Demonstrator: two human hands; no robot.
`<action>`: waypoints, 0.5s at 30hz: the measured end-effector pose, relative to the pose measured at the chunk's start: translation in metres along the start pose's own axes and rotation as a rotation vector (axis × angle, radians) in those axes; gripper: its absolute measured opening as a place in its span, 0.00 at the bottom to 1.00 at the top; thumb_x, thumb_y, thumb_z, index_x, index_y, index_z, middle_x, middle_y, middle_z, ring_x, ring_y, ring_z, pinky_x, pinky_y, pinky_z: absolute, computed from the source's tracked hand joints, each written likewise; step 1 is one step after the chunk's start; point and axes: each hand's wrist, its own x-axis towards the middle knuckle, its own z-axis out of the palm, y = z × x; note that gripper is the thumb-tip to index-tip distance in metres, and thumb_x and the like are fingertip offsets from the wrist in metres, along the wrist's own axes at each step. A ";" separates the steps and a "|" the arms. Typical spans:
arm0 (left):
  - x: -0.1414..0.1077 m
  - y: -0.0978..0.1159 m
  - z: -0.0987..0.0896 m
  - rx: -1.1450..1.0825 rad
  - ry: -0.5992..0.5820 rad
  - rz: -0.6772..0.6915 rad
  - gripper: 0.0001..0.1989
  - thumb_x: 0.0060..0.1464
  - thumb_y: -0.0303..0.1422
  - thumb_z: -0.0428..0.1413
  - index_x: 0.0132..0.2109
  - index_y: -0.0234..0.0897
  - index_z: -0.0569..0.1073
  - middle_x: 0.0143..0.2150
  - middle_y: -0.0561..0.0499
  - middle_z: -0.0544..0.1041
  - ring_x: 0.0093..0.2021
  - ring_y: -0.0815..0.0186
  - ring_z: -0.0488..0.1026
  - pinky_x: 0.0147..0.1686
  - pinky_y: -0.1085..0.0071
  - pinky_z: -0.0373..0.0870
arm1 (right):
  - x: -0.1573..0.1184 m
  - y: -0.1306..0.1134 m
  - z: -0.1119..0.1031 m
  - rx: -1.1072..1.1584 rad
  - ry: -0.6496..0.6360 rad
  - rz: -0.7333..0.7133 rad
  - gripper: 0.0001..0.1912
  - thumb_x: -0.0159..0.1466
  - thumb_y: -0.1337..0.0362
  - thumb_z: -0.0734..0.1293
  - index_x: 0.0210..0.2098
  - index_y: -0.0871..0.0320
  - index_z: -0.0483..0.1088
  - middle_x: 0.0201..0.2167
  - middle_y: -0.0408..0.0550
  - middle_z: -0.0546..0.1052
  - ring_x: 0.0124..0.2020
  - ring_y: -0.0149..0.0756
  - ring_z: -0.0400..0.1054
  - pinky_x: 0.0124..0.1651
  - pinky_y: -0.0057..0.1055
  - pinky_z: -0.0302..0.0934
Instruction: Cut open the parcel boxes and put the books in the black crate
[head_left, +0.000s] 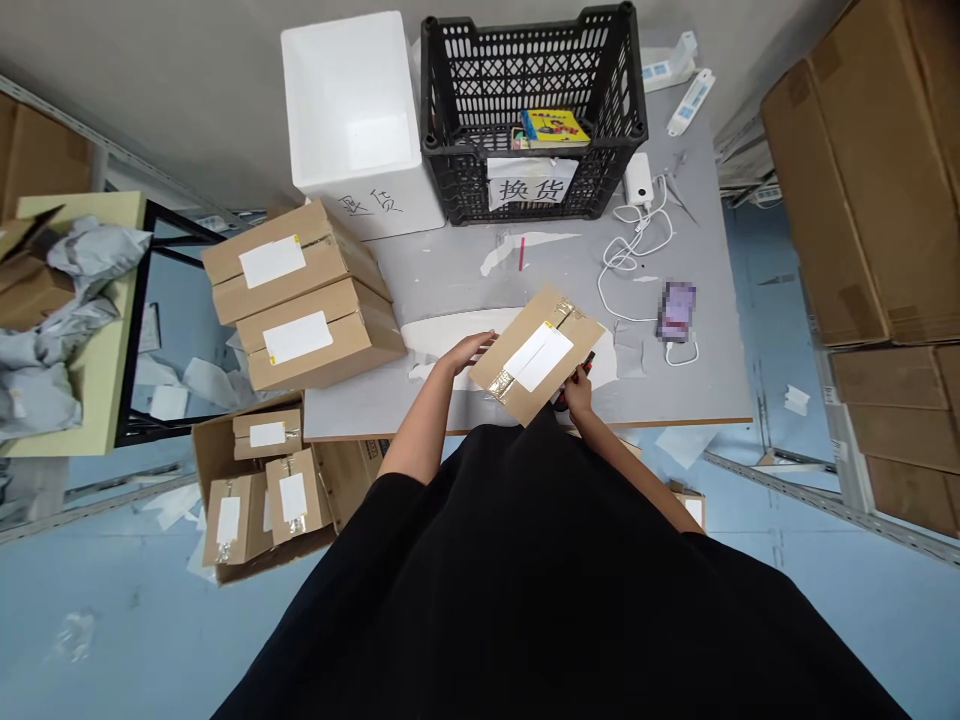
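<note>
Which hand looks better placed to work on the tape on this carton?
Probably the right hand: it holds a small red-and-black tool, too partly hidden to identify, at the edge of the carton. The left hand lies flat against the carton, holding nothing.

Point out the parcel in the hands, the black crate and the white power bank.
Cardboard parcel (536, 357), head view, on its white label.
Black plastic crate (454, 185), head view, on its front wall.
White power bank (639, 180), head view, on its top face.
</note>
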 end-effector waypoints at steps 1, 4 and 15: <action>0.004 -0.002 0.001 -0.019 -0.023 -0.019 0.24 0.52 0.54 0.57 0.47 0.42 0.79 0.55 0.45 0.79 0.54 0.55 0.75 0.50 0.63 0.70 | 0.002 0.004 0.000 -0.014 0.018 0.014 0.34 0.60 0.54 0.66 0.65 0.52 0.63 0.49 0.55 0.71 0.47 0.47 0.69 0.51 0.42 0.66; 0.010 -0.013 0.006 -0.074 -0.077 -0.023 0.23 0.50 0.52 0.60 0.47 0.41 0.79 0.49 0.46 0.82 0.49 0.55 0.77 0.48 0.63 0.71 | 0.006 0.018 0.002 -0.065 0.080 0.096 0.31 0.61 0.57 0.64 0.63 0.55 0.64 0.48 0.57 0.69 0.49 0.51 0.67 0.54 0.46 0.63; 0.014 -0.034 0.011 -0.187 -0.022 0.025 0.22 0.53 0.48 0.59 0.50 0.41 0.80 0.51 0.46 0.82 0.51 0.54 0.78 0.48 0.62 0.72 | 0.010 0.023 0.016 -0.295 0.112 0.183 0.30 0.61 0.67 0.63 0.63 0.61 0.62 0.62 0.67 0.56 0.62 0.62 0.53 0.62 0.57 0.53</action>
